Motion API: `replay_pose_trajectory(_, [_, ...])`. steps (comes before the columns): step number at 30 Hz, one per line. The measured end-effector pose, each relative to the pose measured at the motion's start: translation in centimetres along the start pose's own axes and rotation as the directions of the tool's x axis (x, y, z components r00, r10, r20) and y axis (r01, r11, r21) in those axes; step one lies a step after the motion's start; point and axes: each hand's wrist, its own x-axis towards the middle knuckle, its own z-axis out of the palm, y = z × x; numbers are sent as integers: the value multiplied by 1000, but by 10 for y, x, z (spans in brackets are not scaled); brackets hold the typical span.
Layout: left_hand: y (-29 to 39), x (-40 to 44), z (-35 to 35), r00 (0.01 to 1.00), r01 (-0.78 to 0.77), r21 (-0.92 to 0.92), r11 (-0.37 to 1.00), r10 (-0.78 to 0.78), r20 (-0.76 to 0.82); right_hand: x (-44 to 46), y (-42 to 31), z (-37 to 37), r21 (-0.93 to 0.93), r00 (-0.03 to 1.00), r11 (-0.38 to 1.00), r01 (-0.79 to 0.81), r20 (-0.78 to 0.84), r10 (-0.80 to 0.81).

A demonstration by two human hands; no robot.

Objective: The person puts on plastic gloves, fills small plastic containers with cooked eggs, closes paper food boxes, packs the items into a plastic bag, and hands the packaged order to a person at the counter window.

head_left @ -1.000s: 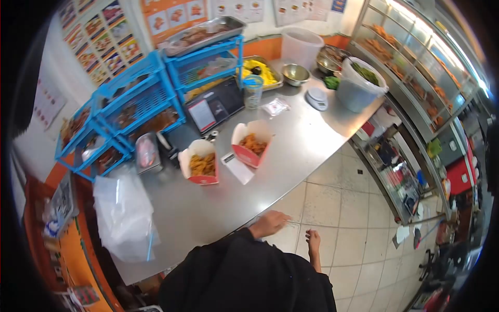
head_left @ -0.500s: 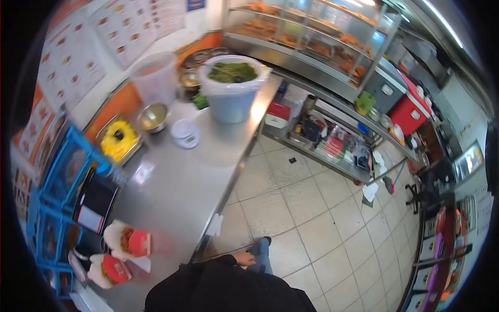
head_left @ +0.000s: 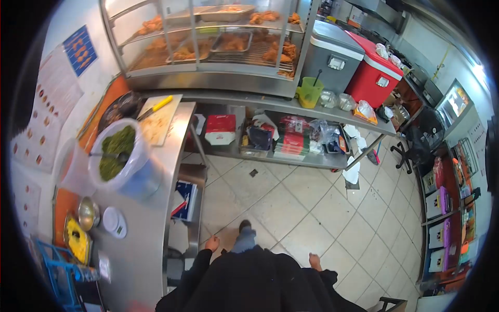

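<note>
Two bare hands show in the head view, below black sleeves. L hand (head_left: 212,243) hangs btwn the steel bench (head_left: 132,260) and the person's lower leg (head_left: 244,240), nearest the bench edge; its fingers look curled, can't tell if fully closed. R hand (head_left: 315,261) is out over the tiled floor (head_left: 312,223), well apart from the bench; too small to tell if its fingers are open or closed.

On the bench: lined tub (head_left: 148,174) w/ chopped greens (head_left: 115,151) & a dark utensil (head_left: 122,156) in it, cutting board (head_left: 156,131) w/ yellow-handled knife (head_left: 155,108), digital scale (head_left: 114,222) beside steel bowl (head_left: 89,213), tray w/ yellow food (head_left: 78,241).

Beyond: glass display case (head_left: 208,80) w/ fried food; to its R, grey cooler (head_left: 332,54), red cooler (head_left: 371,75) & green jug (head_left: 310,92). Red-white box (head_left: 221,130) sits on the shelf (head_left: 244,148) under the case.
</note>
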Motion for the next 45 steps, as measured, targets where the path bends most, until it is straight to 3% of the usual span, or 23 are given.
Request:
replay_pose_trajectory(1, [10,16,9,997,65,-3,998,-65,32,48,-4,-33,42,982,992,-120,152,113])
replay_pose_trajectory(2, [22,32,18,990,129,-2,992,-129,64,90,26,-7,38,984,985,169,-62,-166])
replay_pose_trajectory(4, [39,66,27,954,233,117,965,-250,163,158,0,-74,434,986,894,-116,-54,155])
replay_pose_trajectory(6, [67,98,34,920,259,218,941,-309,240,218,-18,-125,531,946,811,-247,-49,320])
replay_pose_trajectory(8, [114,138,33,908,251,272,929,-323,268,266,-28,-187,605,949,760,-238,-21,314])
replay_pose_trajectory(10, [170,184,28,924,213,293,932,-289,249,312,-11,-243,612,948,770,-180,-100,302])
replay_pose_trajectory(13, [246,271,28,954,50,333,941,-144,263,385,28,-300,597,903,792,-127,-260,341])
replay_pose_trajectory(15, [295,326,35,936,-126,303,945,12,353,440,67,-348,627,854,778,37,-425,302])
replay_pose_trajectory(18, [430,342,45,855,-374,210,903,248,455,542,130,-408,613,780,778,-141,-415,468])
replay_pose_trajectory(20, [540,313,62,719,-563,74,823,444,535,605,146,-462,573,675,813,-107,-558,482])
replay_pose_trajectory(21, [587,295,79,666,-594,-18,804,504,550,638,158,-479,600,652,783,-163,-530,542])
replay_pose_trajectory(24, [716,267,140,442,-702,-244,669,678,587,710,182,-519,421,657,809,-410,-479,582])
replay_pose_trajectory(25, [759,255,154,379,-727,-287,624,713,590,730,202,-513,328,719,838,-437,-432,544])
replay_pose_trajectory(28, [859,240,191,363,-697,-378,609,754,547,763,271,-471,556,826,825,-100,-417,381])
replay_pose_trajectory(29, [884,240,201,362,-711,-394,583,783,506,761,286,-467,811,902,580,-76,-192,386])
replay_pose_trajectory(30, [905,243,210,389,-702,-412,580,798,460,753,291,-473,923,900,383,-34,-139,414])
replay_pose_trajectory(32, [932,246,229,440,-685,-449,574,817,373,720,289,-504,997,895,-60,41,-10,446])
replay_pose_trajectory(35, [956,253,259,494,-751,-341,566,824,278,701,307,-516,943,956,-318,93,4,293])
replay_pose_trajectory(38, [990,235,274,378,-902,-177,394,918,118,674,298,-553,898,964,-408,163,-57,260])
replay_pose_trajectory(41, [1014,224,291,258,-949,-165,268,963,78,649,288,-582,834,946,-480,271,-138,293])
replay_pose_trajectory(45, [1027,221,302,193,-978,-93,189,980,-41,628,288,-585,809,927,-486,332,-183,328])
